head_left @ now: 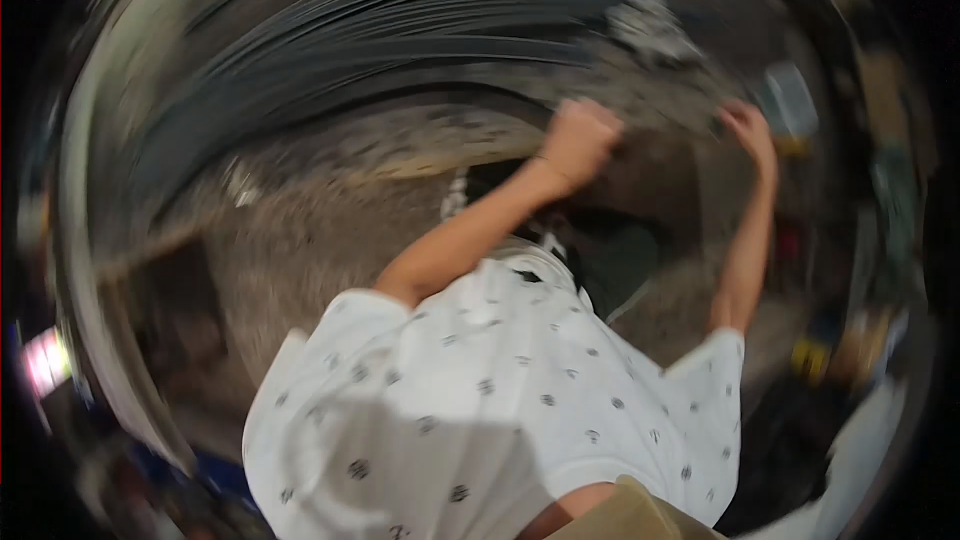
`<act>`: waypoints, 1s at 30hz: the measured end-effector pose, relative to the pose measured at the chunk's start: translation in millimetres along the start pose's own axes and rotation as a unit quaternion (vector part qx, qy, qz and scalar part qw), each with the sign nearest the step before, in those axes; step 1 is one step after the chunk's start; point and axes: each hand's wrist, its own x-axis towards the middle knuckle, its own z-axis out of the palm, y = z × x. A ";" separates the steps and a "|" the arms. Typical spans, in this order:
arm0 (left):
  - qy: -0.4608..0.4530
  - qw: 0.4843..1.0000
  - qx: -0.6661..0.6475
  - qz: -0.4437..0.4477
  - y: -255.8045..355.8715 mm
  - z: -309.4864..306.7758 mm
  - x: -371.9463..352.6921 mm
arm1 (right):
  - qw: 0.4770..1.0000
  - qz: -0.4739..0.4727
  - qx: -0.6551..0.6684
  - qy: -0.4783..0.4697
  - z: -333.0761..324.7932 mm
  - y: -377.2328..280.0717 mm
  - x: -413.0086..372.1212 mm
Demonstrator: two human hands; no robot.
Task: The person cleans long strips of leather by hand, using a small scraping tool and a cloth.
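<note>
My left hand (582,143) is closed in a fist over the front edge of a brown, littered worktop (300,250). Whatever it may hold is hidden. Off to the right, my right hand (752,130) has its fingers bent in a pinch, with a small dark spot at the fingertips that blur keeps me from naming. Close beside that hand lies a pale, box-like item (790,100). Beyond my left hand stretches a bundle of long dark strips (400,35), curving across the worktop.
A crumpled greyish-white heap (652,28) lies at the back right. A small whitish scrap (240,183) rests at the left. A pale curved rail or frame (85,190) runs down the left side. Yellow and brown items (835,355) stand at the lower right.
</note>
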 end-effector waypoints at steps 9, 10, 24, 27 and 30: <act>-0.038 0.997 -0.064 0.019 -18.7 -0.1 35.3 | 0.994 0.101 0.024 -0.015 -3.6 -45.1 -5.6; -0.007 0.997 -0.081 0.015 -14.6 -5.7 41.0 | 0.994 0.108 -0.003 -0.019 -3.5 -50.4 -6.5; -0.017 0.941 -0.320 -0.112 46.6 -143.7 65.7 | 0.993 0.104 0.041 -0.023 -10.6 -30.5 0.8; -0.055 0.919 -0.362 -0.148 54.1 -167.6 63.5 | 0.976 0.067 0.188 0.086 -29.3 -70.0 -25.5; -0.060 0.900 -0.401 -0.160 56.3 -175.7 60.3 | 0.953 0.053 0.271 0.126 -41.6 -73.7 -36.4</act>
